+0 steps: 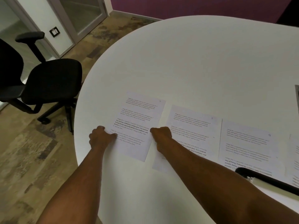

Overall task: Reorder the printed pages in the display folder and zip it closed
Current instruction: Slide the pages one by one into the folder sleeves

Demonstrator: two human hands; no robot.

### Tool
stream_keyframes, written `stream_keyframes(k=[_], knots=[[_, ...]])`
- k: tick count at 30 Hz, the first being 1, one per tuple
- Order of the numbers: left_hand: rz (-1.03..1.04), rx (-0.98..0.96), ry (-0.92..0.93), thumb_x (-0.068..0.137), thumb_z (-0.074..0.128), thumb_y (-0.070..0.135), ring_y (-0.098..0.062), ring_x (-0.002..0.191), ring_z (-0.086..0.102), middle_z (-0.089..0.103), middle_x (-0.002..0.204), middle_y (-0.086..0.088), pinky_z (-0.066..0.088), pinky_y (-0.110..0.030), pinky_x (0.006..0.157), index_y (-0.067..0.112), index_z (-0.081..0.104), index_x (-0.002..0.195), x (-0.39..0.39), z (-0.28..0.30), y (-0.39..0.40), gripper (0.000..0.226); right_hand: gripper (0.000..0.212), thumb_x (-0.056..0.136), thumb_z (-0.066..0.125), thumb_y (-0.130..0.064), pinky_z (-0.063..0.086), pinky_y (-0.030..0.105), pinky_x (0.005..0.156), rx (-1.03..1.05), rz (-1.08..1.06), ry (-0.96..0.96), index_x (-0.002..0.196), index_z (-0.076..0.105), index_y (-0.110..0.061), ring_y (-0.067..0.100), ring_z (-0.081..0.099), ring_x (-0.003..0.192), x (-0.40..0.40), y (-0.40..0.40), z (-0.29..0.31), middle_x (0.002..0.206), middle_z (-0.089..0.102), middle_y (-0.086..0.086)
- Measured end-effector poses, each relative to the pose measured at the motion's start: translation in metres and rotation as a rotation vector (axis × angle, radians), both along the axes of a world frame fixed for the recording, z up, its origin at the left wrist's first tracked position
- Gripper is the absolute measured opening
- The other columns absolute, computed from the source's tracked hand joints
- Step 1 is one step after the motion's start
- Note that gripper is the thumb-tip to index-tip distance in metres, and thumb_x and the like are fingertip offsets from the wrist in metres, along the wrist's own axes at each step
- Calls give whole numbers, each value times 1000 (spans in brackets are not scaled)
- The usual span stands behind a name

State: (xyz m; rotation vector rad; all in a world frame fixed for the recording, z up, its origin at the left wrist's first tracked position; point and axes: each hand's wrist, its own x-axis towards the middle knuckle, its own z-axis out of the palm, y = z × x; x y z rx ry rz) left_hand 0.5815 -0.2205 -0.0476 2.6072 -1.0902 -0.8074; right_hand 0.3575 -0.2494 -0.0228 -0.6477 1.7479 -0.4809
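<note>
Head view: both hands [102,137] [161,136] pinch leftmost page [137,125].

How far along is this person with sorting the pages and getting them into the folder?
Early to midway. Done: printed pages lie spread side by side on the white table. In hand: the left hand and right hand hold the leftmost page by its side edges. Left: the second page and third page aren't gathered, and the folder at the lower right isn't zipped.
</note>
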Motion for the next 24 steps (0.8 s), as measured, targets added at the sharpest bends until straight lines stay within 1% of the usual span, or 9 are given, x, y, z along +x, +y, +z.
stream_keyframes(k=[2, 4, 6, 8, 10, 11, 13, 17, 24], knots=[[25, -46, 45, 77, 75, 27, -34, 104, 57, 62, 115, -14, 50, -43, 87, 8, 57, 118, 3, -2, 1, 48, 26, 83, 60, -9, 29, 20, 48, 1, 12, -11, 64, 42, -12, 13, 39, 54, 5, -1, -3, 62, 43, 1], [41, -113, 98, 81, 63, 12, -33, 90, 60, 66, 102, -14, 52, -39, 77, 7, 63, 101, 2, 0, 1, 20, 27, 84, 63, -12, 31, 20, 47, -3, 43, -19, 65, 45, -12, 13, 42, 55, 6, -3, -5, 64, 46, 1], [99, -184, 215, 82, 57, 6, -33, 90, 61, 68, 100, -13, 54, -42, 78, 12, 66, 93, 2, 3, 1, 15, 22, 86, 64, -15, 35, 20, 51, -4, 80, 10, 71, 49, -11, 11, 45, 60, 4, -2, -3, 71, 50, 1], [197, -243, 407, 88, 57, 6, -32, 94, 62, 67, 106, -12, 55, -44, 79, 14, 65, 97, 3, 9, 2, 15, 13, 88, 62, -18, 40, 20, 66, -21, 149, 55, 95, 57, -8, 15, 56, 78, 0, 0, 0, 91, 55, 2], [287, -279, 551, 93, 57, 6, -30, 100, 62, 65, 111, -11, 55, -40, 80, 14, 64, 108, 3, 16, 3, 19, 47, 90, 61, -24, 40, 24, 87, -51, 195, 81, 132, 48, -7, 22, 54, 115, -6, 4, 1, 123, 55, 7], [313, -291, 599, 94, 57, 7, -30, 102, 62, 65, 113, -11, 55, -39, 81, 13, 63, 113, 3, 20, 5, 22, 56, 91, 61, -27, 40, 26, 95, -67, 206, 79, 140, 42, -8, 23, 49, 124, -7, 6, 3, 135, 51, 7], [333, -312, 656, 95, 56, 7, -28, 102, 61, 65, 113, -10, 54, -37, 80, 12, 61, 119, -1, 31, 10, 25, 51, 92, 61, -28, 42, 29, 101, -116, 184, 58, 137, 47, -12, 22, 52, 122, -8, 8, 10, 136, 53, 5], [327, -354, 728, 96, 55, 8, -25, 98, 62, 66, 111, -9, 53, -35, 74, 14, 59, 119, -17, 56, 22, 24, 27, 91, 59, -19, 53, 27, 83, -229, 79, 41, 117, 66, -15, 17, 63, 97, -22, 10, 31, 110, 68, 0], [278, -466, 777, 95, 56, 4, -23, 91, 67, 70, 104, -8, 55, -29, 66, 13, 64, 107, -84, 91, 63, 17, 12, 90, 59, -17, 52, 27, 73, -357, 27, 52, 95, 70, -17, 15, 64, 85, -86, 40, 67, 93, 69, -3]])
